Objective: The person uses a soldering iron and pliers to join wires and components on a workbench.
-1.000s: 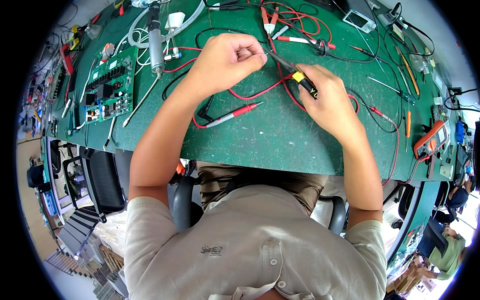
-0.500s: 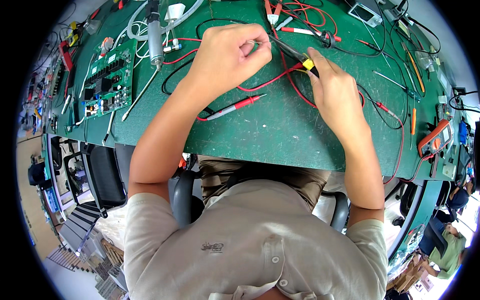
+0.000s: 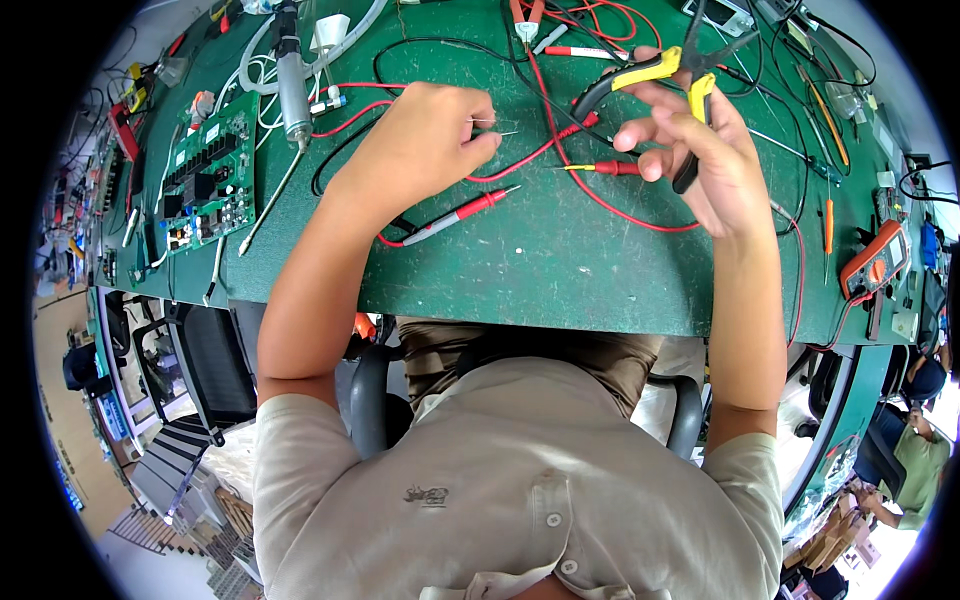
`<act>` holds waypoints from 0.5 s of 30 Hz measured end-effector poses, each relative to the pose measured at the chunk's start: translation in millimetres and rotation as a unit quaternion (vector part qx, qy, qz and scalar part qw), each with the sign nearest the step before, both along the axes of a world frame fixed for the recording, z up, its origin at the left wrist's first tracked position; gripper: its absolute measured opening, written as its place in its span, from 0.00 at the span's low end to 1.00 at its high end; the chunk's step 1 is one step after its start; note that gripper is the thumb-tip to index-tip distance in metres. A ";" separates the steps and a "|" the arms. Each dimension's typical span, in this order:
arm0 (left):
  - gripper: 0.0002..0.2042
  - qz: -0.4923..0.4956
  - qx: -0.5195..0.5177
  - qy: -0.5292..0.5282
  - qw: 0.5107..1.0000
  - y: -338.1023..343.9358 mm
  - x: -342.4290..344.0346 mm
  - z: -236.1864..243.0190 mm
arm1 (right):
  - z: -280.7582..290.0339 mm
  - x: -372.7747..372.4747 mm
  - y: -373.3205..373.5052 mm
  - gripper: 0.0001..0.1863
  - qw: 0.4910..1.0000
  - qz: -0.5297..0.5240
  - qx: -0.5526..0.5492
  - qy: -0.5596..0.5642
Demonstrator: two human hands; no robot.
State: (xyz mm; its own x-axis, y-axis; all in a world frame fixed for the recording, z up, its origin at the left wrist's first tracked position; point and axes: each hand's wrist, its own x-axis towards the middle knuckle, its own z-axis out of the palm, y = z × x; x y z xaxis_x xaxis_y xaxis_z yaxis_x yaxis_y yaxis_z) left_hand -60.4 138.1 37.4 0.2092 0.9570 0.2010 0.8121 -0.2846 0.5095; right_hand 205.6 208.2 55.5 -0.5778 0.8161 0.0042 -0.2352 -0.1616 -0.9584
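Lifted clear of the bench since the earlier frames, the right hand [image 3: 700, 150] is now holding the yellow-handled pliers [image 3: 672, 75] up in the air, handles spread across the fingers and the dark nose pointing toward the far right corner. The left hand [image 3: 425, 145] is staying low near the middle of the green bench [image 3: 520, 260], fingers pinched shut on a small part with thin metal legs [image 3: 490, 127]; those legs are pointing right, toward the pliers, with a bare gap between the two. The left hand is the one nearer the part, since it is gripping it. Between the hands the red wires [image 3: 560, 160] are crossing the bench, and a red probe [image 3: 465, 212] is lying at a slant just in front of the left wrist. A second red probe [image 3: 600, 168] is lying under the raised pliers. Toward the left edge a green circuit board [image 3: 205, 170] is resting flat, and an orange meter [image 3: 875, 258] is sitting near the right edge.
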 end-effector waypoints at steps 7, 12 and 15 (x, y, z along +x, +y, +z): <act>0.09 -0.015 -0.024 -0.134 0.991 -1.3 -16.9 6.0 | 1.4 8.2 14.3 0.22 0.944 0.069 -0.114 0.303; 0.12 -0.015 -0.067 -0.177 0.982 -2.6 -13.2 15.7 | 0.8 -6.3 8.3 0.17 0.946 -0.271 0.173 0.041; 0.12 -0.025 -0.081 -0.260 0.962 -8.5 -5.9 17.4 | 7.1 2.2 6.3 0.19 0.987 -0.104 0.090 0.088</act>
State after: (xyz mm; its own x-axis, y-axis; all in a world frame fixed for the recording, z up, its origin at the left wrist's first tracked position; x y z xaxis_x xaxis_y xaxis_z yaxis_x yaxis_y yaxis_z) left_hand -66.2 129.6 54.8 0.1665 0.9761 0.1394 0.4224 -0.1984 0.8844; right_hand 207.8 214.6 62.6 -0.3754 0.8939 0.2452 -0.4097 0.0772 -0.9089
